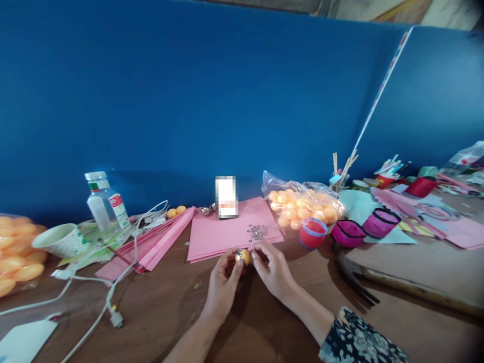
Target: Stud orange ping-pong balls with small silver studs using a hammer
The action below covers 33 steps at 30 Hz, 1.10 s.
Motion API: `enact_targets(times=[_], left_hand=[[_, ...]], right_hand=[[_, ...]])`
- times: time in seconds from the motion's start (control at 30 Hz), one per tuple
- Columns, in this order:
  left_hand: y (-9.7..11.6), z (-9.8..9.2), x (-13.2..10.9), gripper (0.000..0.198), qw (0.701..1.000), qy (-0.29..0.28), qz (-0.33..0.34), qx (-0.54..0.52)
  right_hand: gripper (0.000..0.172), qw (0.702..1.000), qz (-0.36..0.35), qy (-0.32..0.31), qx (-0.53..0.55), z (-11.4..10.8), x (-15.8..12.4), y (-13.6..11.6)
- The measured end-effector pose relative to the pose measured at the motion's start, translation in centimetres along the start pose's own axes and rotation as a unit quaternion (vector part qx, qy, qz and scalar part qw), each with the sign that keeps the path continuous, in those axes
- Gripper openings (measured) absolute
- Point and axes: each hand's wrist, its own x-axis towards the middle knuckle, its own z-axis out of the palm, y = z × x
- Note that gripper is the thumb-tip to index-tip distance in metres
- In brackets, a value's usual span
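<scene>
A small orange ball (242, 256) with a dark decorated patch sits between my two hands just above the brown table (170, 312). My left hand (224, 285) curls round the ball from the left, fingertips on it. My right hand (273, 269) pinches at the ball's right side with thumb and forefinger. Just beyond the hands lies a stack of pink paper (230, 232) with a small heap of tiny silver sequins (257, 232) on it.
A clear bag of orange balls (306, 205) lies right of the paper, beside red and magenta paper cups (312, 233). At left stand a plastic bottle (104, 201), a paper cup (60, 240), white cables (109, 297) and another bag of balls (15, 257). A blue partition (189, 101) backs the table.
</scene>
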Motion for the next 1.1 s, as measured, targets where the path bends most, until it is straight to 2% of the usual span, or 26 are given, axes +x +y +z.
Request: enact_targets(times=[0.2,0.67,0.73,0.93,1.1], left_hand=[[0.27,0.07,-0.07,0.042,1.000,-0.013,0.002,0.026],[0.03,-0.09,0.01,0.040,0.998,-0.009,0.022,0.062],[0.03,-0.10,0.03,0.041,0.998,-0.004,0.020,0.058],[0.00,-0.11,0.00,0.044,0.999,0.013,0.010,0.043],[0.10,0.01,-0.05,0.045,0.999,0.016,0.008,0.041]], right_hand=[[0.024,0.998,-0.056,-0.024,-0.035,-0.24,0.03,-0.24],[0.024,0.995,-0.076,-0.049,-0.047,-0.17,-0.03,-0.14],[0.022,0.996,-0.065,-0.041,-0.041,-0.11,-0.07,-0.09],[0.005,0.999,0.031,0.019,0.008,-0.21,0.05,-0.09],[0.010,0.996,0.069,0.014,0.050,-0.30,0.35,0.00]])
